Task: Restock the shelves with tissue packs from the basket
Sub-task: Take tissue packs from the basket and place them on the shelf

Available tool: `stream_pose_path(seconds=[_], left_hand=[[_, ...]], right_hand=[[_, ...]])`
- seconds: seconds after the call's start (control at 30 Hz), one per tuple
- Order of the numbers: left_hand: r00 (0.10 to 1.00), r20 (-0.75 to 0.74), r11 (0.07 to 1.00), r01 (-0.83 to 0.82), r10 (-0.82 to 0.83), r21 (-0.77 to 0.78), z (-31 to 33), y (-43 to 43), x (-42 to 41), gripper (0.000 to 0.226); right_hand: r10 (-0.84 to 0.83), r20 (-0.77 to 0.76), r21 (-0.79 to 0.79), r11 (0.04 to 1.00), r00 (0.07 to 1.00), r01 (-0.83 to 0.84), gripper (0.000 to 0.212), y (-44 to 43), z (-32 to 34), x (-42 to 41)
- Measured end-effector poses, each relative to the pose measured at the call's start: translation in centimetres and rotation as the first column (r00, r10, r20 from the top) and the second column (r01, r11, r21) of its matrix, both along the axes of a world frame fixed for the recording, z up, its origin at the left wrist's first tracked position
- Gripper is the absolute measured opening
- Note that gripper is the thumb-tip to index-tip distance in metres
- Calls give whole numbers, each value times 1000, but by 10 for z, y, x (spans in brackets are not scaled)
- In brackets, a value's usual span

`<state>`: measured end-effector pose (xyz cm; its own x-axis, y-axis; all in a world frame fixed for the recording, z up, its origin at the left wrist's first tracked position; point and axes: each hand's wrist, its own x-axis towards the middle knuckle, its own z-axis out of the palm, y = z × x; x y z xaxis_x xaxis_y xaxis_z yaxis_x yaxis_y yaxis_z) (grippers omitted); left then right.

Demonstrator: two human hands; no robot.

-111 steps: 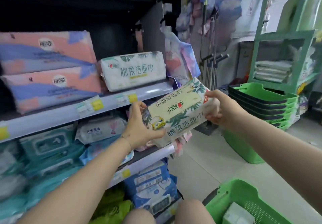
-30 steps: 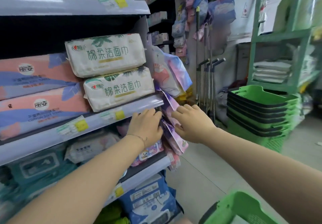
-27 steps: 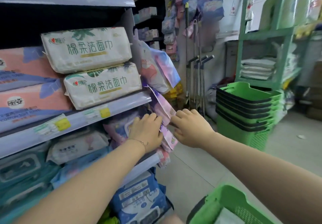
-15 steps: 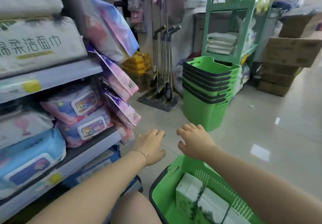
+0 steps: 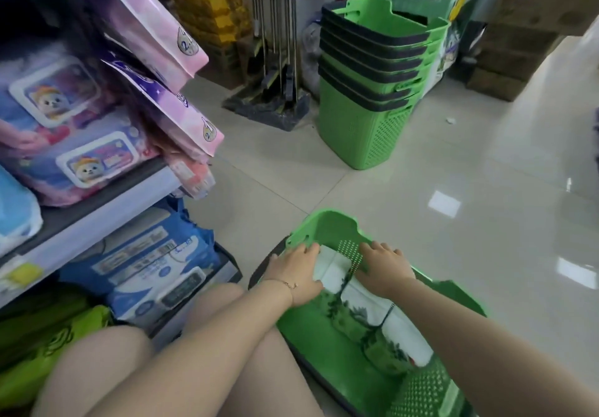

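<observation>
A green basket (image 5: 327, 222) sits on the floor in front of my knees. Inside it lie white tissue packs with a green leaf print; the far tissue pack (image 5: 334, 272) lies across the basket and a second pack (image 5: 389, 335) lies nearer to me. My left hand (image 5: 296, 275) grips the left end of the far pack, thumb under its edge. My right hand (image 5: 385, 270) is curled over the right end. The pack still rests in the basket. The shelf (image 5: 107, 209) stands to my left.
Pink and blue wipe packs (image 5: 81, 144) fill the shelf, and pink pouches (image 5: 181, 115) hang off its end. A stack of green baskets (image 5: 366, 92) stands ahead on the tiled floor, with mops (image 5: 275, 60) beside it and cardboard boxes (image 5: 518, 27) at the far right.
My view dropped from the shelf to the floor. Both hands came down from the shelf's end into the basket and closed on the far tissue pack.
</observation>
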<state>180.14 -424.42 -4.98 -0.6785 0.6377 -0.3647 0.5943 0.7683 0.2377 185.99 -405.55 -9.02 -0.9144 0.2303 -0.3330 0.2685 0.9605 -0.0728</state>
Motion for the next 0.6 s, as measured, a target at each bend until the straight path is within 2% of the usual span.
stream_pose_path(seconds=[0.13, 0.37, 0.5, 0.6], left_hand=[[1000, 2, 999, 26, -26, -35, -12, -5, -4, 47], [999, -27, 999, 41, -41, -30, -22, -8, -12, 43], [996, -32, 997, 81, -82, -21, -24, -6, -11, 40], [996, -22, 996, 84, -84, -5, -24, -5, -13, 38]], right_hand=[[-145, 122, -57, 987, 982, 153, 66, 4, -32, 10], [-234, 282, -120, 954, 931, 276, 95, -1, -65, 15], [-338, 273, -200, 896, 901, 397, 97, -9, -81, 13], [-354, 309, -181, 889, 883, 420, 85, -9, -89, 15]])
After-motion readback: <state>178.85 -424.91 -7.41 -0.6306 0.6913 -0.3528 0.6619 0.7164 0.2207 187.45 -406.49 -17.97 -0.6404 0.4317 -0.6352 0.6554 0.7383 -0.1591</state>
